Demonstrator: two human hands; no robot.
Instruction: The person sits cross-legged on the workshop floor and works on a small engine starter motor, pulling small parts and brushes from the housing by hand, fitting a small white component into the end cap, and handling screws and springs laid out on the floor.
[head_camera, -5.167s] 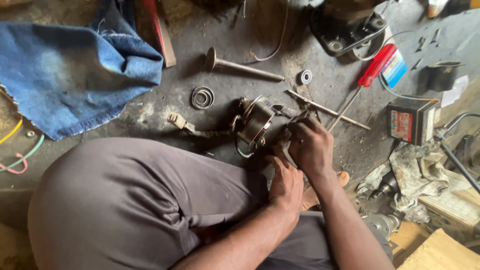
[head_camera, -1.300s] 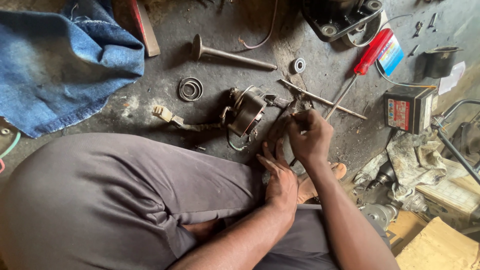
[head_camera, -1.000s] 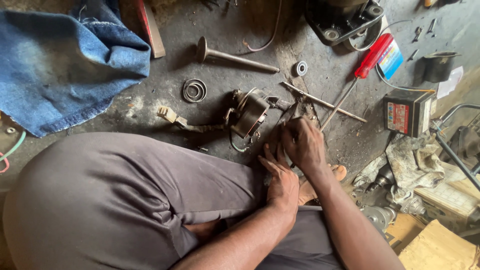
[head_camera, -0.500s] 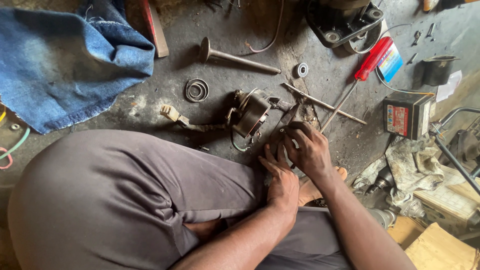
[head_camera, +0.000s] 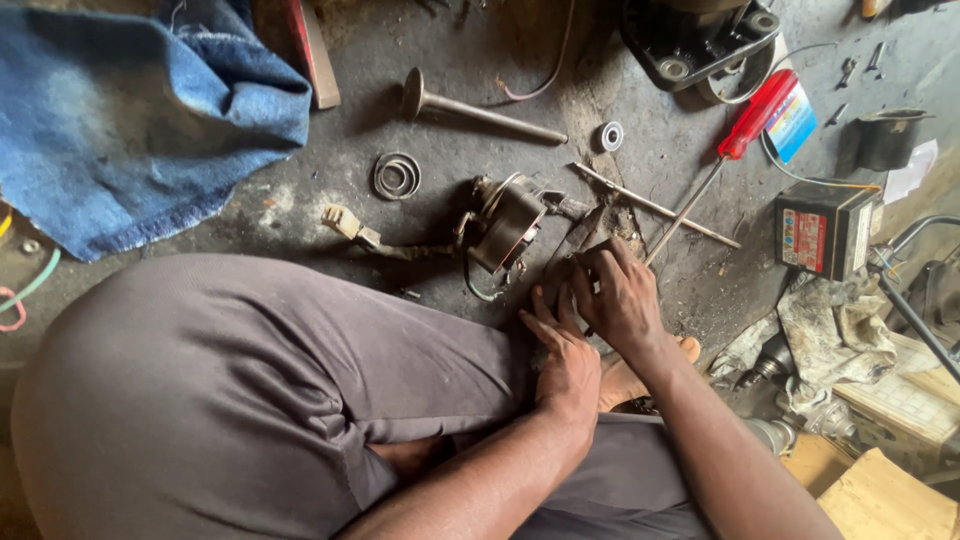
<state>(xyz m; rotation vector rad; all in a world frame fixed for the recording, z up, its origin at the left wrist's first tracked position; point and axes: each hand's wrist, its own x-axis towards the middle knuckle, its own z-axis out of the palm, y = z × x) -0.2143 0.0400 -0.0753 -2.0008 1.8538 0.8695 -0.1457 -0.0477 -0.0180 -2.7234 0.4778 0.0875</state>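
Currently your right hand (head_camera: 620, 300) grips a dark part beside the motor (head_camera: 505, 225); left hand (head_camera: 565, 350) braces flat, holding nothing. Greasy fingers risk slipping.

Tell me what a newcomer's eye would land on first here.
Both hands, the left hand and the right hand, meet at a small greasy motor part on the dark floor, mid-frame. A red-handled screwdriver lies to the upper right, and a crumpled blue cloth fills the upper left corner.
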